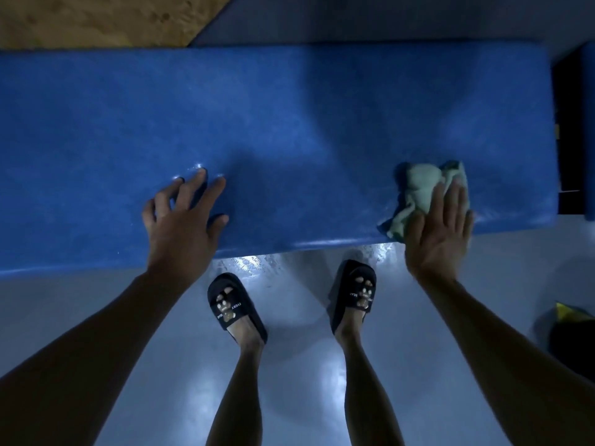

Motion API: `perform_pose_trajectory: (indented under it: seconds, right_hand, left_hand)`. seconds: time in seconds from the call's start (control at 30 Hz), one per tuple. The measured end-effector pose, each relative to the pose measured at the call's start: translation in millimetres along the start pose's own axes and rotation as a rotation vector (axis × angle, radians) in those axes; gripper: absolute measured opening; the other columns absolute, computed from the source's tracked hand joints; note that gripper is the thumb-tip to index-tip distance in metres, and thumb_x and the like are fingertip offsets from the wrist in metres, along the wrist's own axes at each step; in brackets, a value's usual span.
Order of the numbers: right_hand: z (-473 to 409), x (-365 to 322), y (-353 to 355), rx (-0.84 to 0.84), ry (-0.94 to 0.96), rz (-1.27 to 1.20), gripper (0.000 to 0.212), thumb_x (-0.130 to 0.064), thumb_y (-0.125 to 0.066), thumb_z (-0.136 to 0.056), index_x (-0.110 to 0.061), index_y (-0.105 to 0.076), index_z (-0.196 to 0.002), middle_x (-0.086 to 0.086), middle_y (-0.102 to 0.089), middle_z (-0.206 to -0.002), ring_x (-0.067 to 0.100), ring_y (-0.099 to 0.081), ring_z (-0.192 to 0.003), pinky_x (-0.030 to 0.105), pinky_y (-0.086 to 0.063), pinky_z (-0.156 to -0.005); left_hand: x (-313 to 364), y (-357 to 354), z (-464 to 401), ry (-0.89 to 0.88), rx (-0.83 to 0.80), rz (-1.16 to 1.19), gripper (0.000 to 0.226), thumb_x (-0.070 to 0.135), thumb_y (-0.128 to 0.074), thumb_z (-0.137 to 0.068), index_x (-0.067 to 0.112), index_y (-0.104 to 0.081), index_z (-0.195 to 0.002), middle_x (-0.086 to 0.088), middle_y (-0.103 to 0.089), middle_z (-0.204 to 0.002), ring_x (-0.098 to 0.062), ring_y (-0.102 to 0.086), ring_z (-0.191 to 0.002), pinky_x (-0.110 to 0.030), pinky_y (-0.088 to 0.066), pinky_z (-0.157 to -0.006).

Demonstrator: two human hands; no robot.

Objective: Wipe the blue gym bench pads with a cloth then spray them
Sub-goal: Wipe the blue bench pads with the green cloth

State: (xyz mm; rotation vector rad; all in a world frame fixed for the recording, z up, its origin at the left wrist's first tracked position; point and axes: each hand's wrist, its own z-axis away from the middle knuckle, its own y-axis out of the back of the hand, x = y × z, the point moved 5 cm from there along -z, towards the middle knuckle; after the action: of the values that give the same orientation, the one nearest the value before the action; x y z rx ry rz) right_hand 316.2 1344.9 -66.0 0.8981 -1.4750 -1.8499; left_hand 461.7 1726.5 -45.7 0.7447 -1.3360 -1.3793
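The right hand [438, 226] presses flat, fingers straight, on the green cloth [418, 191] at the blue bench pad's [273, 107] near right corner. The left hand [183, 217] braces on the pad, grip released. Better to wipe in long overlapping strokes leftward, keeping even pressure.

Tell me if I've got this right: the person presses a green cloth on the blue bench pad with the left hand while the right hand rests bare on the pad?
The hands are swapped. In the head view the right hand presses the green cloth flat on the blue bench pad, and the left hand rests bare on the pad.
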Motion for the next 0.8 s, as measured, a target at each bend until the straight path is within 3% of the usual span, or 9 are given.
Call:
perform_pose_trajectory:
  seconds: [0.1, 0.17, 0.3, 0.43, 0.5, 0.6, 0.67, 0.73, 0.8]
  right_hand:
    - [23.4, -55.9, -17.7, 0.113, -0.308, -0.101, 0.064, -0.037, -0.026, -0.105, -0.005, -0.019, -0.16, 0.02, -0.015, -0.167, 0.038, -0.014, -0.155, 0.056, -0.016, -0.124]
    - [48.8, -114.8, -29.7, 0.123, -0.275, -0.157, 0.064, -0.037, -0.027, -0.105, -0.004, -0.019, -0.16, 0.022, -0.015, -0.167, 0.039, -0.013, -0.155, 0.056, -0.014, -0.124]
    - [103.1, -183.5, -40.6, -0.132, 0.29, -0.053, 0.067, -0.036, -0.033, -0.105, -0.012, -0.008, -0.162, 0.016, -0.001, -0.17, 0.032, 0.003, -0.158, 0.052, -0.003, -0.127]
    - [61.1, -125.9, -22.9, -0.176, 0.826, 0.103, 0.064, -0.036, -0.039, -0.103, -0.021, -0.019, -0.162, 0.005, -0.013, -0.17, 0.024, -0.008, -0.158, 0.049, -0.018, -0.125]
    - [28.3, -76.5, -11.6, -0.141, 0.68, 0.146, 0.062, -0.039, -0.032, -0.104, -0.022, -0.017, -0.162, 0.007, -0.016, -0.169, 0.025, -0.011, -0.157, 0.052, -0.021, -0.124]
    - [12.1, -35.1, -5.9, -0.015, 0.123, 0.046, 0.062, -0.04, -0.02, -0.106, -0.014, -0.014, -0.162, 0.012, -0.013, -0.169, 0.028, -0.009, -0.157, 0.054, -0.016, -0.125]
    - [26.1, -61.3, -19.4, 0.087, -0.193, -0.056, 0.064, -0.037, -0.022, -0.105, -0.006, -0.018, -0.16, 0.018, -0.015, -0.168, 0.035, -0.012, -0.156, 0.057, -0.016, -0.124]
    - [46.5, -122.8, -32.7, 0.156, -0.273, -0.144, 0.063, -0.033, -0.026, -0.104, 0.002, -0.024, -0.157, 0.025, -0.02, -0.164, 0.042, -0.018, -0.154, 0.061, -0.018, -0.122]
    - [79.4, -193.4, -45.1, 0.072, -0.047, -0.12, 0.063, -0.031, -0.028, -0.104, -0.001, -0.022, -0.159, 0.024, -0.016, -0.166, 0.039, -0.012, -0.155, 0.057, -0.01, -0.125]
  left_hand:
    - [-3.6, -1.2, -1.2, -0.027, 0.034, -0.006, 0.056, 0.037, -0.069, -0.092, 0.028, -0.051, -0.144, 0.001, -0.043, -0.155, -0.041, -0.041, -0.128, -0.059, -0.033, -0.103]
    - [-5.0, -0.5, -2.1, -0.041, 0.049, -0.006, 0.055, 0.038, -0.069, -0.091, 0.029, -0.052, -0.143, 0.002, -0.044, -0.155, -0.041, -0.041, -0.126, -0.059, -0.034, -0.101]
    - [-4.8, -0.4, -1.9, -0.045, 0.052, 0.014, 0.055, 0.04, -0.068, -0.091, 0.03, -0.052, -0.143, 0.003, -0.042, -0.155, -0.038, -0.039, -0.124, -0.057, -0.034, -0.1]
    - [-7.5, -0.2, -2.7, -0.063, 0.076, 0.031, 0.056, 0.041, -0.07, -0.09, 0.03, -0.053, -0.142, 0.003, -0.043, -0.154, -0.036, -0.037, -0.126, -0.057, -0.035, -0.099]
    - [-9.7, -1.4, -3.3, -0.053, 0.067, 0.043, 0.055, 0.042, -0.069, -0.09, 0.032, -0.052, -0.141, 0.004, -0.042, -0.155, -0.035, -0.035, -0.127, -0.057, -0.034, -0.1]
    - [-9.8, -1.8, -2.6, -0.043, 0.07, 0.04, 0.055, 0.042, -0.068, -0.09, 0.034, -0.051, -0.141, 0.005, -0.042, -0.155, -0.034, -0.035, -0.127, -0.056, -0.031, -0.101]
    - [-8.9, -1.5, -1.1, -0.045, 0.081, 0.044, 0.055, 0.041, -0.07, -0.089, 0.034, -0.052, -0.141, 0.005, -0.042, -0.155, -0.034, -0.036, -0.127, -0.055, -0.031, -0.101]
    - [-10.0, -1.2, -1.4, -0.044, 0.077, 0.058, 0.055, 0.041, -0.07, -0.089, 0.034, -0.052, -0.141, 0.005, -0.041, -0.155, -0.034, -0.037, -0.126, -0.055, -0.031, -0.101]
    - [-10.6, 0.3, -2.7, -0.041, 0.067, 0.065, 0.056, 0.04, -0.071, -0.088, 0.035, -0.051, -0.141, 0.006, -0.041, -0.156, -0.033, -0.036, -0.127, -0.054, -0.031, -0.101]
